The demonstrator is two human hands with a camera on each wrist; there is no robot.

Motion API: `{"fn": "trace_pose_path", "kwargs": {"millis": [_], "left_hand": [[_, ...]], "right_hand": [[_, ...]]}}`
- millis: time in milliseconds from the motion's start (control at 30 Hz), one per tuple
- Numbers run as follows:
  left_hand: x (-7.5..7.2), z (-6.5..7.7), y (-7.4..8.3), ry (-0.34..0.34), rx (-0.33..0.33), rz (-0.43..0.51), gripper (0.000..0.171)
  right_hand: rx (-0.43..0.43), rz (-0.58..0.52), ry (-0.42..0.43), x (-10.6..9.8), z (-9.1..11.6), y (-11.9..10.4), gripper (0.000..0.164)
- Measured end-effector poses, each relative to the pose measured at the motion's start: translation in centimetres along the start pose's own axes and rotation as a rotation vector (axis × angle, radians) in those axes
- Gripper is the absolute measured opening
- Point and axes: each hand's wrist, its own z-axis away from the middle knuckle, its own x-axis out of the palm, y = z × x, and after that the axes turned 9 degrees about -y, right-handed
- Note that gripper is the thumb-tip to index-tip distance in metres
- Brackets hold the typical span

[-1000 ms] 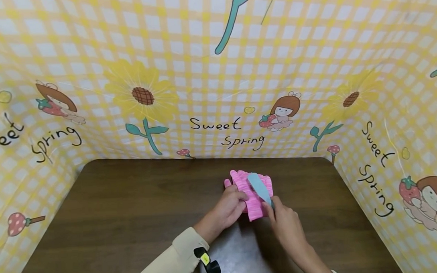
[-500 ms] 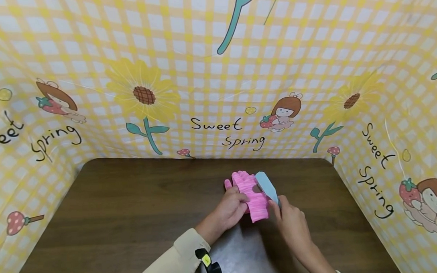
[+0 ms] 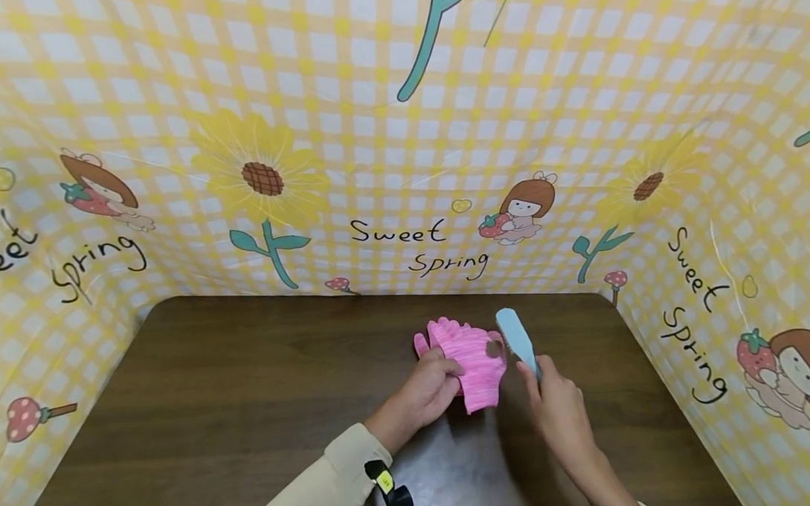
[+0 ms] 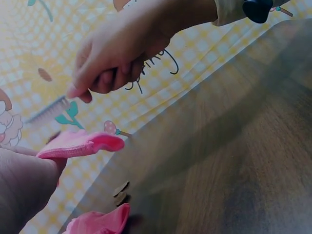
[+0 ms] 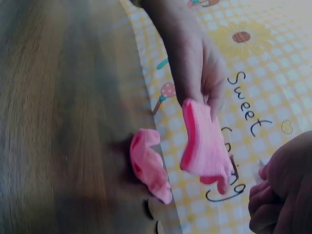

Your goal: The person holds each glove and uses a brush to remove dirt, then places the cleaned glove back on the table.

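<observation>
My left hand (image 3: pixel 426 382) grips a pink knit glove (image 3: pixel 476 362) by its thumb side, holding it up over the table with the cuff toward me. A round brown piece (image 3: pixel 494 348) sits on the glove's right side. My right hand (image 3: pixel 561 408) holds a light blue brush (image 3: pixel 515 335) by the handle, just right of the glove and apart from it. In the left wrist view the bristles of the brush (image 4: pixel 46 113) face down over the glove. A second pink glove (image 5: pixel 148 168) lies on the table below, hidden in the head view.
Small flat brown pieces (image 4: pixel 121 193) lie on the dark wooden table (image 3: pixel 249 385) beside the lower glove. A yellow checked cloth (image 3: pixel 388 157) with printed flowers stands around the table's back and sides. A black strap camera (image 3: pixel 389 492) is on the left wrist.
The brush has moved right, from over the glove's middle to beyond its right edge. The brown piece has shifted right across the glove. The left hand has stayed almost still.
</observation>
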Motion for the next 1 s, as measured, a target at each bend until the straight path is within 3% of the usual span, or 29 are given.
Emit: {"fn": "trace_pose_path", "kwargs": {"millis": [167, 267, 400, 733, 1000], "left_hand": [[0.1, -0.2, -0.1, -0.011, 0.005, 0.059, 0.058], [0.1, -0.2, -0.1, -0.007, 0.01, 0.079, 0.048], [0.0, -0.1, -0.1, -0.01, 0.015, 0.077, 0.041], [-0.2, -0.2, -0.3, -0.031, 0.016, 0.077, 0.049], [-0.1, -0.2, -0.6, -0.014, 0.031, 0.108, 0.059]], "right_hand": [[-0.115, -0.007, -0.032, 0.7, 0.5, -0.8, 0.021], [-0.137, 0.002, -0.047, 1.1, 0.6, -0.9, 0.02], [-0.104, 0.001, -0.058, 1.3, 0.6, -0.6, 0.022], [-0.012, -0.034, -0.119, 0.8, 0.2, 0.5, 0.031], [0.012, -0.003, -0.067, 1.2, -0.2, 2.9, 0.03]]}}
